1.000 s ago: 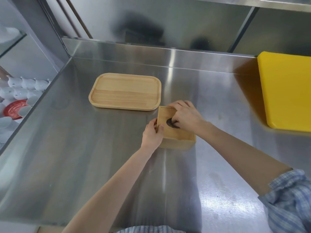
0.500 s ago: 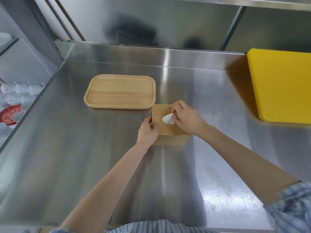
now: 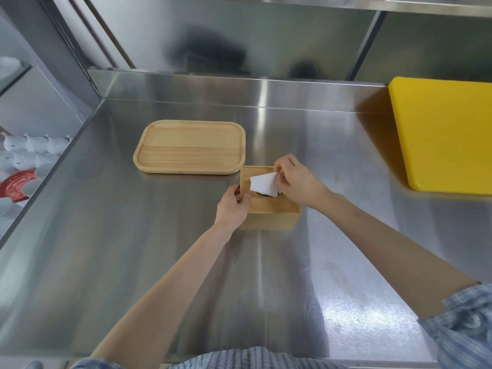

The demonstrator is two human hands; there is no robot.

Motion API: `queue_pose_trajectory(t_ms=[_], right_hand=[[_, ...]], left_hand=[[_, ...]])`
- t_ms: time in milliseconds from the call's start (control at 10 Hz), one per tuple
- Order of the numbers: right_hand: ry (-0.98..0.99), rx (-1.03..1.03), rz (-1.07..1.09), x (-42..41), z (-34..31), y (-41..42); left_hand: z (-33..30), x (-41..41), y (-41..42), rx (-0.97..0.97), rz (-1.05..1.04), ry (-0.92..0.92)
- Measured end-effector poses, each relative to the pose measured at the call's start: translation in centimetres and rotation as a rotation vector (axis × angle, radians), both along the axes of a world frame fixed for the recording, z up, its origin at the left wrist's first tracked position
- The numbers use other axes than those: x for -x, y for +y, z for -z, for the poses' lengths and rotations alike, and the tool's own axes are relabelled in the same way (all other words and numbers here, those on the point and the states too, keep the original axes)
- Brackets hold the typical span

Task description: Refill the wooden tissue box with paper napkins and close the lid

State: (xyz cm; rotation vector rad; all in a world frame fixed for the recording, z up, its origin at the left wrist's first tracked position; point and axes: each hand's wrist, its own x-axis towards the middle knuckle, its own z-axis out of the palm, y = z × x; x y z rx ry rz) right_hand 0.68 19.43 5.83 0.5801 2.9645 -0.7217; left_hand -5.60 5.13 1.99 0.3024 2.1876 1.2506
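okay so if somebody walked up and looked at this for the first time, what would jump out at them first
Probably the white napkin standing up out of the hole in the wooden tissue box at the middle of the steel counter, pinched by the right hand while the left hand holds the box's left edge. Next, the bright yellow cutting board at the far right, and the empty wooden tray just behind and left of the box.

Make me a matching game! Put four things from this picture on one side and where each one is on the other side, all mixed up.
Things:
1. napkin
2. tray
3. yellow board
4. left hand

Places:
A. far right of the counter
B. holding the box's left edge
C. sticking up out of the box's hole
D. just behind and left of the box

Pairs: 1-C, 2-D, 3-A, 4-B
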Motion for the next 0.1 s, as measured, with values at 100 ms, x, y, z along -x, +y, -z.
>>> queue_pose_trajectory(t_ms=[100], right_hand=[[0.018, 0.077, 0.061, -0.03, -0.23, 0.14]], left_hand=[[-0.73, 0.50, -0.30, 0.027, 0.009, -0.036]])
